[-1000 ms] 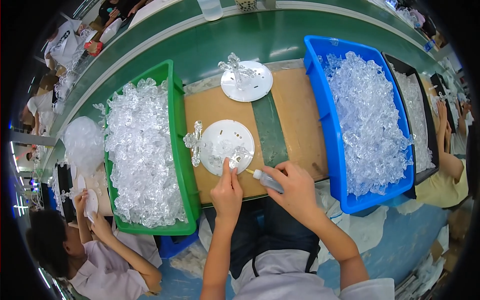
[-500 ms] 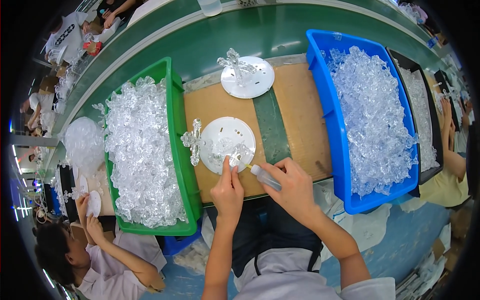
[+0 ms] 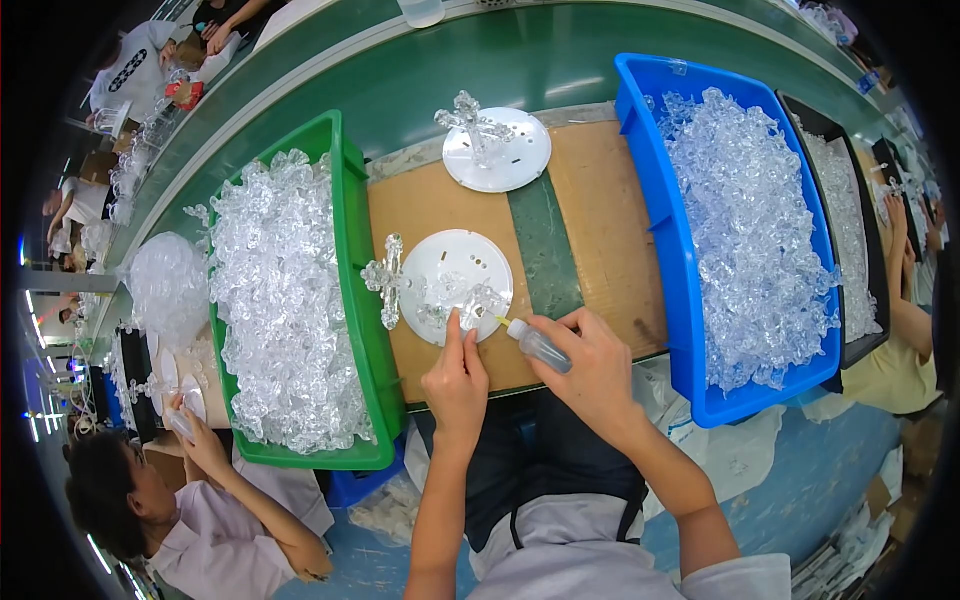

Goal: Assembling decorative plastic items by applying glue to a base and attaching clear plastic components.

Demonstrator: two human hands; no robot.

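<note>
My left hand (image 3: 456, 378) pinches a clear plastic piece (image 3: 484, 302) between thumb and fingertips, over the near white round plate (image 3: 436, 258). In my right hand (image 3: 592, 375) is a small clear squeeze bottle (image 3: 541, 347) with a thin yellowish tip. That tip points left at the clear piece and sits just beside it; whether they touch I cannot tell. More clear parts lie on the plate, partly behind my fingers. A clear cross-shaped piece (image 3: 387, 280) rests against the plate's left side. Farther back, a second white plate (image 3: 522, 150) carries a clear branched piece (image 3: 470, 125).
A green bin (image 3: 352, 250) heaped with clear plastic parts stands on the left, a blue bin (image 3: 668, 235) of them on the right, with a black tray (image 3: 868, 240) beyond. Cardboard (image 3: 610, 240) covers the worktop. A co-worker (image 3: 235, 520) sits at left; others work around.
My right hand has drawn the bottle slightly right, its tip backing off from the clear piece. My left hand keeps its place. The co-worker at left has shifted their hands.
</note>
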